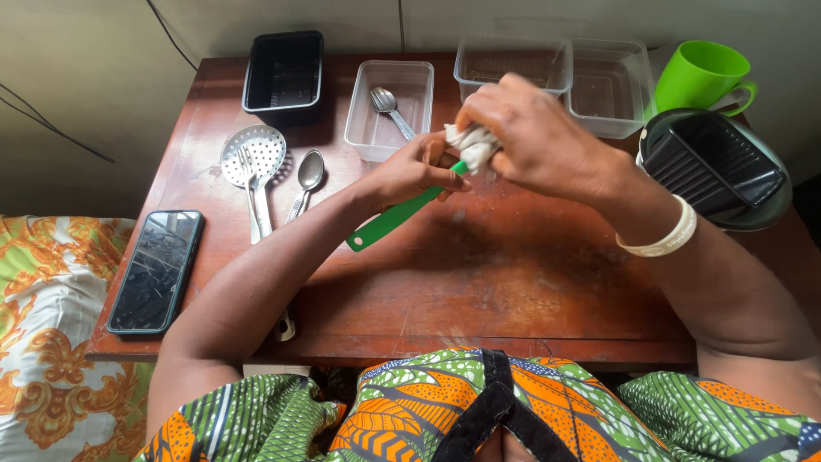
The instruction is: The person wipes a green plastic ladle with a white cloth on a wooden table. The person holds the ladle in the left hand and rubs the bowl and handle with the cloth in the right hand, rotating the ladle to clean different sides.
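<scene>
Head-cam view looking down on a reddish wooden table (513, 282) w/ a person seated at its near edge. Both hands met above the table's centre-back. The left hand (419, 171) was curled shut around a green-handled utensil (389, 221), its handle slanting down-left toward the person. The right hand (534, 137) was bunched closed, pinching a white cloth (473, 147) against the utensil's upper end; that end was hidden by the cloth and fingers.

The front half of the table was bare wood, w/ open room between the hands and the near edge. The back edge was crowded: a black rectangular tray (284, 73) at left, then a clear plastic tub (389, 107) holding a spoon (389, 107), then two more clear tubs (560, 73). At the right edge a green mug (703, 75) stood behind a dark round plate bearing a black ridged tray (714, 162).

At left lay a perforated skimmer (254, 158) w/ a fork on it, and another spoon (306, 180) beside it. A dark phone (156, 269) sat near the left edge. Patterned fabric (47, 325) lay beyond that edge.
</scene>
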